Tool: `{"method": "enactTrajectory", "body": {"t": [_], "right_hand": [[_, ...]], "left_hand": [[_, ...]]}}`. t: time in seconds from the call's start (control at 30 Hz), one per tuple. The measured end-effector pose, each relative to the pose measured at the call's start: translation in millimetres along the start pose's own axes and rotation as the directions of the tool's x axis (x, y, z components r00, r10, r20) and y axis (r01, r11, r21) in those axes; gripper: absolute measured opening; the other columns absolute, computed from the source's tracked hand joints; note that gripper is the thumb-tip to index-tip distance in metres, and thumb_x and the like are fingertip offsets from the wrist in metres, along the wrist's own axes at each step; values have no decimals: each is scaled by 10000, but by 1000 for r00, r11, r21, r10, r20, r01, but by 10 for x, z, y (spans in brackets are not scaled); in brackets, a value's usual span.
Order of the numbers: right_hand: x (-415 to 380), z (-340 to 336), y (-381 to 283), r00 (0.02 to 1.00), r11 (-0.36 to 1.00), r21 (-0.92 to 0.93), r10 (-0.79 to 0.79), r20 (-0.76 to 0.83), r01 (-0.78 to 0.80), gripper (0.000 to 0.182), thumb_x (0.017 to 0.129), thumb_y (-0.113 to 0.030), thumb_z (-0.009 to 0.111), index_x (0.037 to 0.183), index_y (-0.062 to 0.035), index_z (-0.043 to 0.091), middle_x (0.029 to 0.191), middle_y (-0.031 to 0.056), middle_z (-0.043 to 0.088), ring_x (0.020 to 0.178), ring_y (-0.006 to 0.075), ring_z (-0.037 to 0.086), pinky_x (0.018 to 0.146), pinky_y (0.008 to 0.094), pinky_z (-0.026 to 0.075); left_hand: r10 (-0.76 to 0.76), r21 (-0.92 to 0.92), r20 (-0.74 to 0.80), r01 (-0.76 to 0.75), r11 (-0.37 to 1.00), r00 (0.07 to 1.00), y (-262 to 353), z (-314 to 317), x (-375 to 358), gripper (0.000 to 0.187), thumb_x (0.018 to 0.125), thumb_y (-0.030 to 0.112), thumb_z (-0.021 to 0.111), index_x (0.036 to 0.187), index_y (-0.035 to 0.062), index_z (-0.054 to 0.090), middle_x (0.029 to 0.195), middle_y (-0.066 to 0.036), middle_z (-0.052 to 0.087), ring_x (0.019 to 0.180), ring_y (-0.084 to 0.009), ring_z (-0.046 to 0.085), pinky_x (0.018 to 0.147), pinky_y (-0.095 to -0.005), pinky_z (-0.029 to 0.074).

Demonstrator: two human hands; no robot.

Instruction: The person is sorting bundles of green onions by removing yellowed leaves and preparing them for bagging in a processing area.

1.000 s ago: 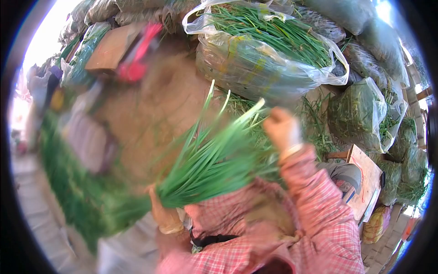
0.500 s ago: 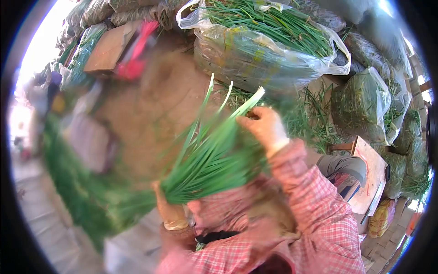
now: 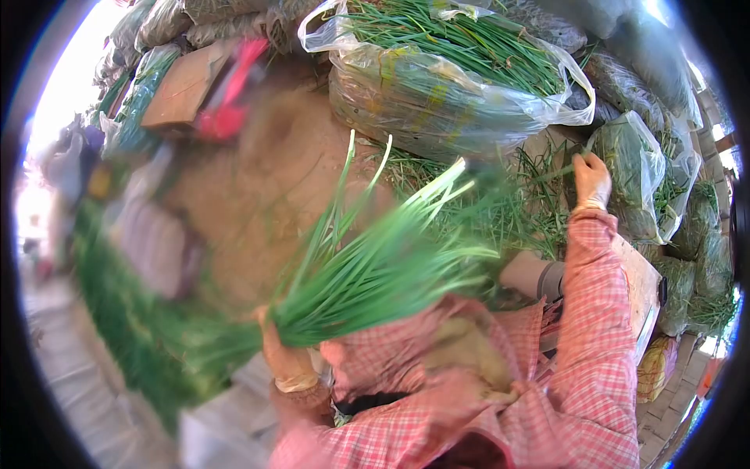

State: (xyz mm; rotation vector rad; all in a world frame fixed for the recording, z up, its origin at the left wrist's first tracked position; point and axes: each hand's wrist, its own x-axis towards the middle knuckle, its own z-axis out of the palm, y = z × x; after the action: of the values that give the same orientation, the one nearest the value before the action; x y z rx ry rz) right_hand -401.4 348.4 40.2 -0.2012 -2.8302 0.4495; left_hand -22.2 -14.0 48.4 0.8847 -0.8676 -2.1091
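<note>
Step in hand: gathering green onions into a bunch, by my reading; the bundle is held aside while the other arm goes out for more.
Left hand point(image 3: 286, 361): fist wrapped tight round the base of the bunch of green onions point(image 3: 367, 273), low and close to the body.
Bunch: leaves fan up and to the right from that fist, tips pale, over the checked shirt point(image 3: 578, 367); blurred, so single stalks are hard to tell.
Right hand point(image 3: 591, 181): arm stretched out to the far right, fingers curled at the loose green onions point(image 3: 508, 207) strewn on the ground; it looks to pinch a stalk or two, but I cannot tell for sure.
Next move calls for: I'd judge a firm pinch on a few loose stalks, bases lined up with those in the left fist, without slackening that fist.
Big clear plastic bag point(image 3: 445, 78): top centre, mouth open, packed full of green onions lying lengthwise.
Smaller plastic bag point(image 3: 637, 176): just beside the right hand, stuffed with greens, mouth open.
More bags point(image 3: 695, 266): stacked along the right edge, all holding greens.
Wooden board point(image 3: 641, 285): under the right sleeve.
Left side: a long green row point(image 3: 117, 328), too blurred to name.
</note>
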Motion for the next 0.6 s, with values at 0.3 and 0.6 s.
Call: {"method": "enactTrajectory", "body": {"t": [0.3,0.6], "right_hand": [[-1777,-494,-531,360,596,671,-567,741,-442,435,848,-279,545,1185,-8,493,1109,161,561,981,276,565,830,393,464],[-2260,-613,-1620,81,-138,-337,-981,177,-931,533,907,-391,483,1295,-39,383,1259,91,470,1152,217,425,961,363,386]], "left_hand": [[250,68,146,-262,963,957,258,410,40,143,927,192,491,1021,84,484,942,-50,542,911,-185,540,872,-365,433],[372,-131,901,-678,723,223,412,1795,-294,228,835,222,617,720,30,572,672,-111,604,679,-259,604,698,-441,488]]}}
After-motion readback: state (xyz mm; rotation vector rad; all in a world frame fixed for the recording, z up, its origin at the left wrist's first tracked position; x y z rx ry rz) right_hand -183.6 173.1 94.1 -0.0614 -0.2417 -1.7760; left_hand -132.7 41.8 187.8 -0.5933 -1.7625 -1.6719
